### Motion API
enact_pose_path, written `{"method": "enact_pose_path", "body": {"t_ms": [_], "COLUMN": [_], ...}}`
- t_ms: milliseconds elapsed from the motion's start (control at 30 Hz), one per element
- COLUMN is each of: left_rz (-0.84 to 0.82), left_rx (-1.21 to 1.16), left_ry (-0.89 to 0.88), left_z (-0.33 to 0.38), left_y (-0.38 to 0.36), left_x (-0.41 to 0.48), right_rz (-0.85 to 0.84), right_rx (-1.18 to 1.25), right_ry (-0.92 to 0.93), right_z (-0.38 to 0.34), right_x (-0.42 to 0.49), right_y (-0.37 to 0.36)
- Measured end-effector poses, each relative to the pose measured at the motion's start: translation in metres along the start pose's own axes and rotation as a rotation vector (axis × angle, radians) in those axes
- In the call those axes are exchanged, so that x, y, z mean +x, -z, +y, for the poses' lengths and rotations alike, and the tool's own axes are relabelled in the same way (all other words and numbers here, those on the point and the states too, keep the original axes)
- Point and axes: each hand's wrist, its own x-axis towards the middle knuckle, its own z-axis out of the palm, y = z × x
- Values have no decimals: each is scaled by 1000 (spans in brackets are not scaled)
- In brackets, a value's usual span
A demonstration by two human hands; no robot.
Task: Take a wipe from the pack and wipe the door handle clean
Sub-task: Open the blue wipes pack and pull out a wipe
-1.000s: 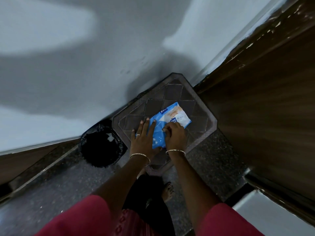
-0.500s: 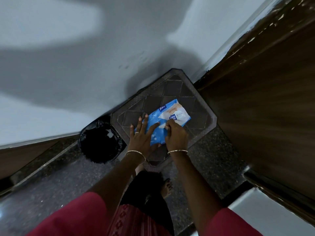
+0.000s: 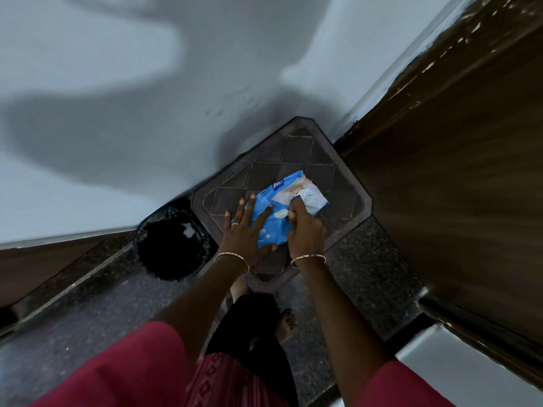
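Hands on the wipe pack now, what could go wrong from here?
1. The right hand pinches at the flap of the pack; the left hand only presses flat on it, so the pack may lift or slide on the stool as the wipe comes out.
2. Several wipes may come out together.
3. The pack lies towards the stool's near edge, and the open bin stands just beside it; a slip might drop the pack in.
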Motion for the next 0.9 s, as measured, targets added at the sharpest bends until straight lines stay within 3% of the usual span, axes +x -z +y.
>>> {"method": "enact_pose_path", "body": {"t_ms": [300, 400, 500, 567, 900], "left_rz": [41, 77, 75, 69, 52], "left_rx": [-24, -74, -98, -98, -67], "left_ry": [-40, -55, -61, -63, -44], "left_z": [-1, -3, -7, -8, -8], "left_y": [0, -2, -5, -6, -10], "left_x": [-6, -9, -11, -11, -11], "right_rz": [44, -11, -142, -149, -52], "right_rx": [116, 60, -186, -271, 182], "right_ry": [-53, 91, 299, 343, 27], "right_z": [0, 1, -2, 0, 4], "right_x": [16, 20, 20, 21, 14], "right_y": [7, 8, 5, 0, 3]}}
